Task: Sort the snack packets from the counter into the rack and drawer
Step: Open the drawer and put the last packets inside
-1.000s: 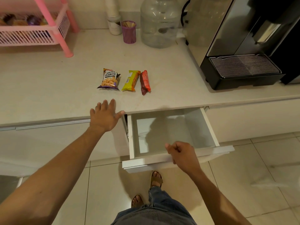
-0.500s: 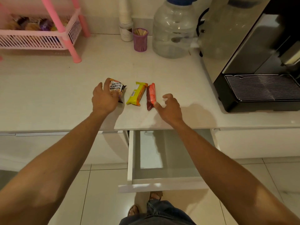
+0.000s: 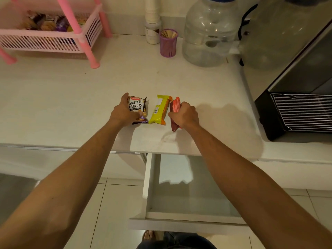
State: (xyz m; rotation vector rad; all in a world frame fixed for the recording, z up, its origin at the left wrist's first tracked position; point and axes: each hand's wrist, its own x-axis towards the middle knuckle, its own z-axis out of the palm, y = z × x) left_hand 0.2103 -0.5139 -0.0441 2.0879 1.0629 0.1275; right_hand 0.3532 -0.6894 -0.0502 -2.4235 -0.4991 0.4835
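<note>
Three snack packets lie side by side near the front of the white counter (image 3: 71,108). My left hand (image 3: 122,112) grips the salted peanuts packet (image 3: 137,106) from its left side. My right hand (image 3: 185,116) is closed around the red packet (image 3: 175,105), whose lower end sticks out under my palm. Between them the yellow packet (image 3: 159,110) lies untouched. Below the counter edge the white drawer (image 3: 149,186) stands pulled out with nothing visible in it. The pink rack (image 3: 53,42) stands at the back left with several snacks in its basket.
A purple cup of sticks (image 3: 168,44), a white jar (image 3: 152,34) and a large clear water bottle (image 3: 210,33) stand along the back wall. A black coffee machine (image 3: 296,108) with a drip grille fills the right side. Tiled floor and my sandalled foot (image 3: 149,235) show below.
A second ago my right hand was on the drawer front and my left on the counter edge. Both reached up to the packets and have closed on the peanuts and the red packet.
</note>
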